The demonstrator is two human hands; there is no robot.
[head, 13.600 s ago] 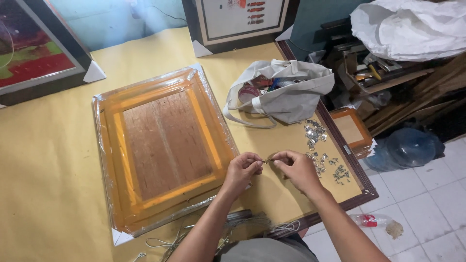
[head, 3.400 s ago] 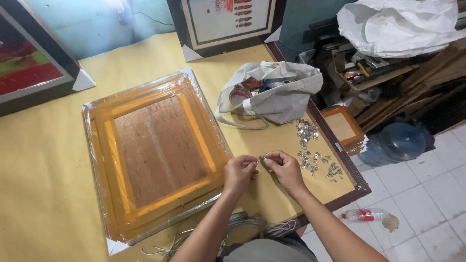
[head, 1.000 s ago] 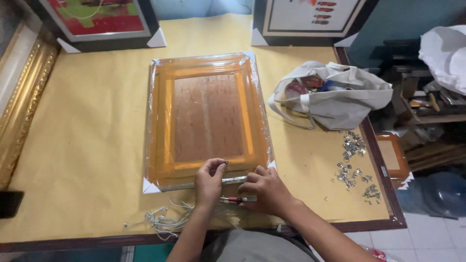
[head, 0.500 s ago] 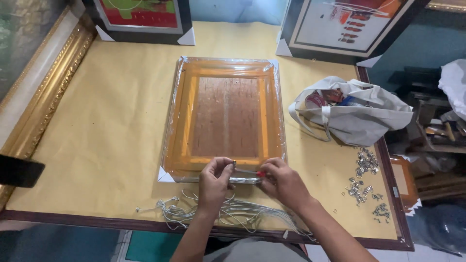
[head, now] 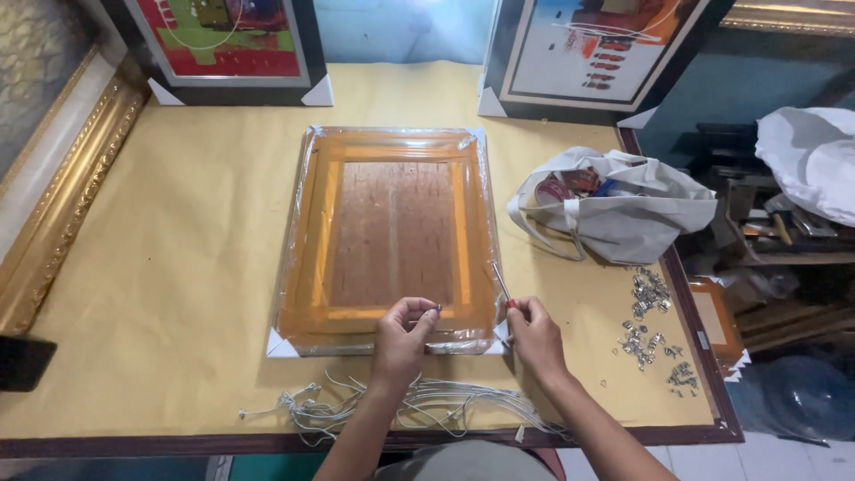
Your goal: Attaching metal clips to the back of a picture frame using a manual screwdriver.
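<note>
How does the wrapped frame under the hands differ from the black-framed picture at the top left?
The wrapped frame lies flat, back up, covered in clear plastic; the black-framed picture stands leaning, unwrapped, its red and green art showing. The wrapped frame is orange-brown, the other black. Both have white corner protectors and sit on the yellow paper-covered table.

- I see bare bench [head: 187, 267] at left of frame, open for passing.
- Right side is crowded: cloth bag [head: 614, 209], metal hangers [head: 646, 325].
- Cord bundle [head: 419, 405] blocks the lower edge.
</note>
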